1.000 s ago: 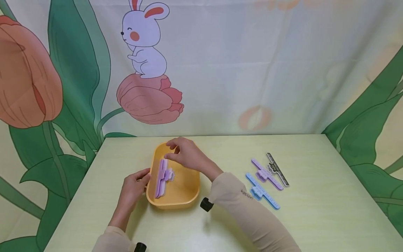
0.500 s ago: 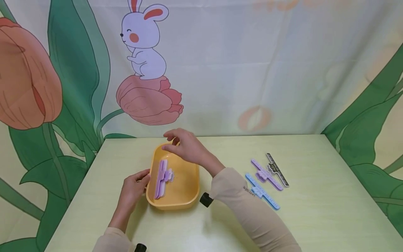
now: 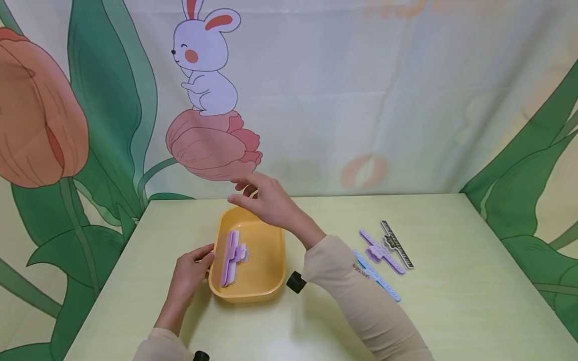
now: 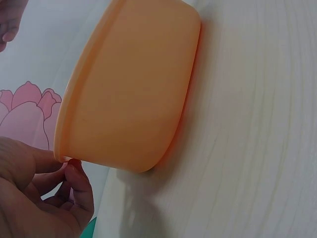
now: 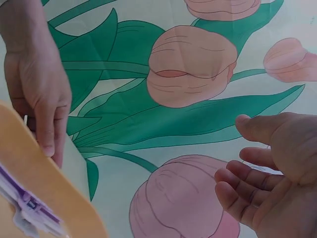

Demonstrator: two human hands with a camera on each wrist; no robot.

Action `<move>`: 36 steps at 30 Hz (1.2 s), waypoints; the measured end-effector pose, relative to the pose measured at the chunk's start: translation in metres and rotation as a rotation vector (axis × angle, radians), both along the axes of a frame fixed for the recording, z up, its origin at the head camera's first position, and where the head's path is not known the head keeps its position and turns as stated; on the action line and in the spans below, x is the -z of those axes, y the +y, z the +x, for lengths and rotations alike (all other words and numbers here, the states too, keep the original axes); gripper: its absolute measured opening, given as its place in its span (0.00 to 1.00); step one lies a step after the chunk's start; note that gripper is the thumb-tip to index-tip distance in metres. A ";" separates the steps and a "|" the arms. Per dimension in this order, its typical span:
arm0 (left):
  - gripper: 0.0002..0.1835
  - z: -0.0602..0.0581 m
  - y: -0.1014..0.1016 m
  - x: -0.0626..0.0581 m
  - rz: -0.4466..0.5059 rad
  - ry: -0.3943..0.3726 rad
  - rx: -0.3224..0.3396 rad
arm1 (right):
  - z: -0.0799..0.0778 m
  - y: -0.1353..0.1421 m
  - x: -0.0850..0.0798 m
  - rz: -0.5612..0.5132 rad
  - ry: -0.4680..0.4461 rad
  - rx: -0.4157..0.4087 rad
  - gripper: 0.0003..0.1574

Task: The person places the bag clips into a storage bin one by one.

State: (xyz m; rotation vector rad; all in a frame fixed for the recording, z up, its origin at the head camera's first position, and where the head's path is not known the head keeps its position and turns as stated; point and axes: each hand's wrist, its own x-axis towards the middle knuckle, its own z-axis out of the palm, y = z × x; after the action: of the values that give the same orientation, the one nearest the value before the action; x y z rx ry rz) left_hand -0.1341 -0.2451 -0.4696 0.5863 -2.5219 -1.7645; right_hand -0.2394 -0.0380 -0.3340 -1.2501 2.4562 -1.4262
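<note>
A yellow plastic basin (image 3: 264, 260) stands on the table, left of centre. Inside, along its left wall, lies a purple clip (image 3: 231, 258) with a long bar and a flower-shaped handle. My left hand (image 3: 189, 273) pinches the basin's left rim; the left wrist view shows thumb and fingers (image 4: 78, 186) at the lip of the orange-looking basin (image 4: 129, 89). Over the basin's far end hovers my right hand (image 3: 268, 200), holding nothing. In the right wrist view its fingers (image 5: 242, 183) are loosely bent and apart from everything.
Right of the basin lie a blue clip (image 3: 381, 281), partly covered by my right sleeve, a purple clip (image 3: 384, 251) and a black clip (image 3: 397, 244). A printed cloth (image 3: 316, 100) hangs behind the table's far edge. The right forearm crosses the table's front.
My right hand has risen away from the clip in the basin, up and toward the far edge. The left hand has stayed on the rim.
</note>
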 end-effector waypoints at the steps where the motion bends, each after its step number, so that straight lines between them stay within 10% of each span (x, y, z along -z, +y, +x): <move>1: 0.23 0.000 0.000 0.000 -0.002 0.000 -0.001 | 0.000 0.000 -0.002 -0.008 0.005 0.000 0.26; 16: 0.23 0.001 -0.001 0.001 -0.012 -0.027 0.002 | 0.006 0.006 -0.025 -0.092 0.032 0.010 0.26; 36: 0.24 -0.002 -0.001 0.002 -0.020 -0.025 0.009 | 0.000 0.031 -0.014 -0.137 0.005 0.041 0.26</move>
State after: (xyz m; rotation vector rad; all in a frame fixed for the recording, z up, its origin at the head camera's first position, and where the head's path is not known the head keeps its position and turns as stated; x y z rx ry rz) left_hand -0.1361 -0.2461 -0.4716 0.6017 -2.5592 -1.7436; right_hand -0.2399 -0.0070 -0.3197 -1.2343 2.4381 -1.6283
